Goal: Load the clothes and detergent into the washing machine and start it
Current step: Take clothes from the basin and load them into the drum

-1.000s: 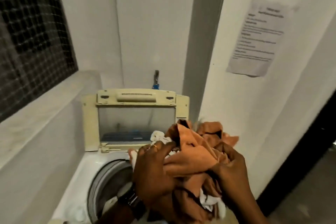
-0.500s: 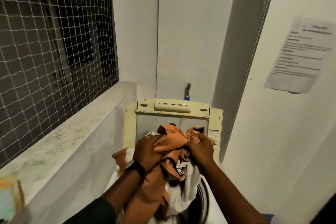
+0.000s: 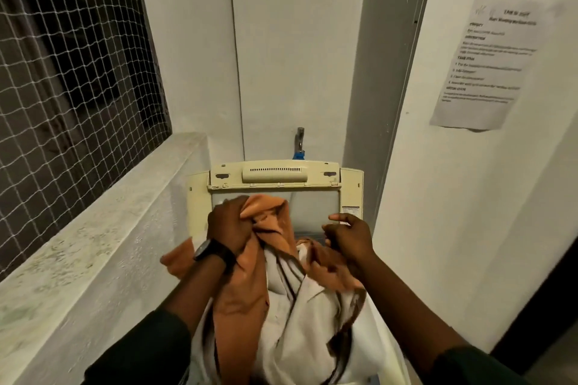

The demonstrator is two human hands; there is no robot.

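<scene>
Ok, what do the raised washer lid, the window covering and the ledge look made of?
Washer lid: yellowed matte plastic frame with moulded vents, around a greyish, possibly glass pane. Window covering: knotted cord netting, probably nylon. Ledge: painted, mottled masonry, likely cement.

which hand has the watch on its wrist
The left hand, gripping the orange cloth; a dark watch bands its wrist. The right hand has a bare wrist.

clothes [image 3: 291, 306] hide washer opening; wall notice [image 3: 491, 56] text blurred.
</scene>
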